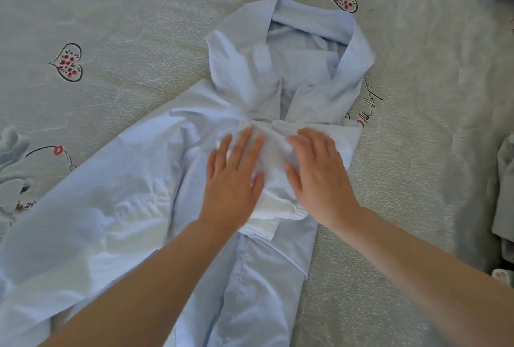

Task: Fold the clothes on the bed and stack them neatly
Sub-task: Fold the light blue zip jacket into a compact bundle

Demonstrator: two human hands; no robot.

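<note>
On the bedsheet (139, 54), both grips, left hand (233, 177) and right hand (319, 174), press flat-fingered on the shirt (125, 193).

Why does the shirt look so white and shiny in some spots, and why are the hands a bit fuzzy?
Head view: bright light washes out the light blue shirt near the cuff and lower left, hiding its wrinkles there. Head view: the left hand and right hand have soft, slightly blurred edges. Head view: the bedsheet darkens towards the right edge.
</note>
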